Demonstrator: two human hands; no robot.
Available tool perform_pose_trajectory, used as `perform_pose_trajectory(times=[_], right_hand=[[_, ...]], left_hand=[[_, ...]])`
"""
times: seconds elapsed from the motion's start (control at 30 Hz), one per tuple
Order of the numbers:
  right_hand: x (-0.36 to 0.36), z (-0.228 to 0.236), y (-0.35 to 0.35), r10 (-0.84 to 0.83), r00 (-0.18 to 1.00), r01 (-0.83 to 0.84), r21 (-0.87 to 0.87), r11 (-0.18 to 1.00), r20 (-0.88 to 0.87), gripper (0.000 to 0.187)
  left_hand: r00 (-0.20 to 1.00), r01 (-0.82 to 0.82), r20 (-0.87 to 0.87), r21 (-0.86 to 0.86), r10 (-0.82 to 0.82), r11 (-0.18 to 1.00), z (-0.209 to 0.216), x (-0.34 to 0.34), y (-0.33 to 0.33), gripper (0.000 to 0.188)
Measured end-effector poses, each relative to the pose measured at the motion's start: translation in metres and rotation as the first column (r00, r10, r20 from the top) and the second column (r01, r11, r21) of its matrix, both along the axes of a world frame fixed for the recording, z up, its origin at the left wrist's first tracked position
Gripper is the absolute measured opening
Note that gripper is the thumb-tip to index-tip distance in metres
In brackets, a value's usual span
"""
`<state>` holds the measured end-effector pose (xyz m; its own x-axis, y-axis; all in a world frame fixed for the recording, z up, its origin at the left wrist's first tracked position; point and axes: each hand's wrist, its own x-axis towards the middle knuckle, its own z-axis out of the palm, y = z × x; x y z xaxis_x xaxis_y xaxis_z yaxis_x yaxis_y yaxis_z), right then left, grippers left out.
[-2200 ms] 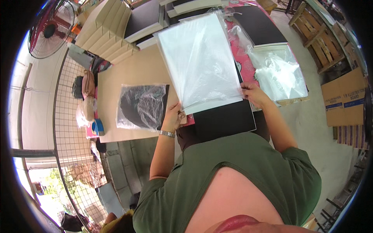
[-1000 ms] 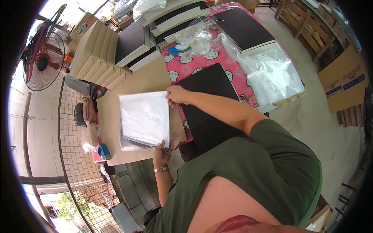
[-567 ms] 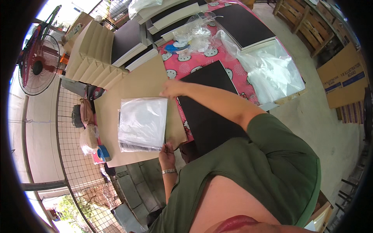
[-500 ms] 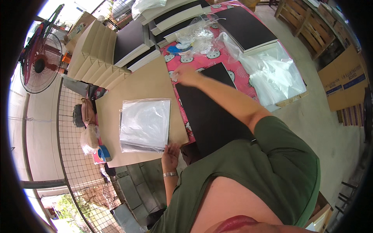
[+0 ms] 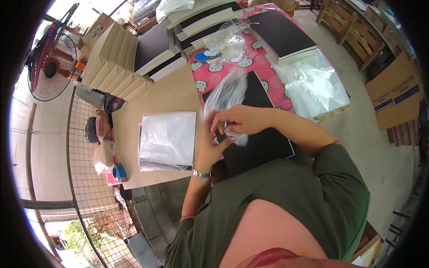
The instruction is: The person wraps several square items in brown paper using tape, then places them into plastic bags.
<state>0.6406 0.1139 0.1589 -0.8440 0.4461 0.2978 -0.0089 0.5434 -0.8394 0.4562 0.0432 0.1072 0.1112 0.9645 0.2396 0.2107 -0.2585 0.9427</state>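
Above black board (image 5: 263, 147), bag (image 5: 225, 96) lengthwise away.

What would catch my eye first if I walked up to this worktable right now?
Both hands, left hand and right hand, grip a clear plastic bag above a black board at the table's middle. To their left a bagged stack lies on brown cardboard. Behind is a pink patterned tablecloth.

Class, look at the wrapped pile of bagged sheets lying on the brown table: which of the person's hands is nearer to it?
Left. The left hand is just beside the wrapped pile at its right edge, gripping a clear plastic bag. The right hand holds the same bag, farther right.
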Motion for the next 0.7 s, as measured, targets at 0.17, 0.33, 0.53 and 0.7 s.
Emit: perform_pose_trajectory(times=[0.17,0.33,0.53,0.7], right_hand=[[0.049,0.005,0.057,-0.611,0.77,0.53,-0.35,0.773,-0.185,0.018],[0.049,0.009,0.08,-0.717,0.693,0.688,-0.228,0.689,-0.076,0.016],[0.028,-0.01,0.113,-0.745,0.64,0.602,-0.481,0.638,-0.188,0.018],[0.017,-0.012,0.119,-0.741,0.641,0.541,-0.567,0.621,-0.199,0.02]], left_hand=[[0.965,0.259,0.125,-0.573,-0.229,0.777,0.032,-0.003,0.013,0.024],[0.847,0.343,0.516,-0.345,-0.129,0.874,-0.024,-0.034,0.027,0.031],[0.759,0.647,0.336,-0.485,-0.557,0.588,-0.047,0.05,-0.009,0.069],[0.883,0.445,0.393,-0.524,-0.257,0.726,-0.077,0.075,0.0,0.065]])
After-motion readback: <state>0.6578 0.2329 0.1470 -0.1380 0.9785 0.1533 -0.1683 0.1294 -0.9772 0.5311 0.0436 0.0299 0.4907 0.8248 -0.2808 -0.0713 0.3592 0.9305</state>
